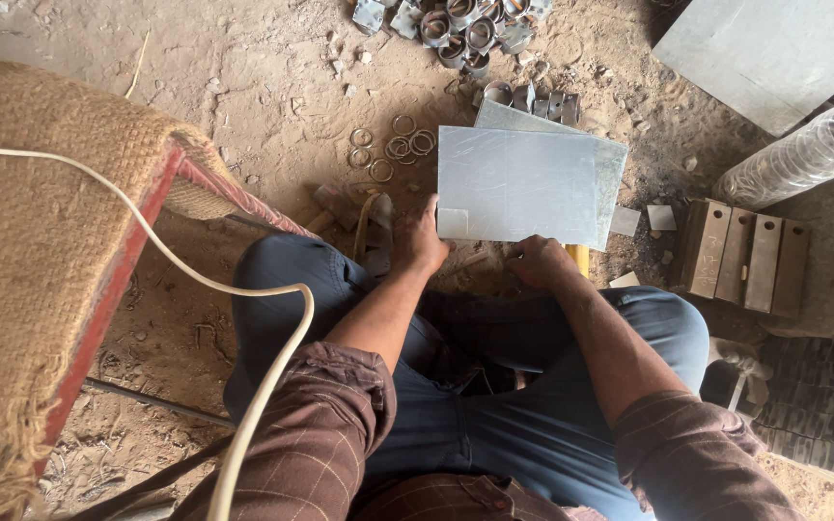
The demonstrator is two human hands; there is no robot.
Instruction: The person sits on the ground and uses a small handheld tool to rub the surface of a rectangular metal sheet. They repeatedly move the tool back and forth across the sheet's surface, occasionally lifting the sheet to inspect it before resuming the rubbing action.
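Observation:
I sit on the dirt floor with a flat grey metal sheet point(518, 183) lying in front of my knees, on top of a second sheet point(612, 166) that sticks out at the right. My left hand point(419, 241) grips the top sheet's near left corner, next to a small cut square point(453, 223). My right hand point(536, 259) is closed at the sheet's near edge; what it holds is hidden, though a yellow handle point(579, 257) shows beside it.
Metal rings point(393, 148) lie on the dirt beyond the sheet, with a pile of short metal tube pieces point(465, 29) farther off. A burlap-covered red frame point(60, 251) with a white cable stands at left. Grooved blocks point(747, 256) and a large sheet point(774, 48) are at right.

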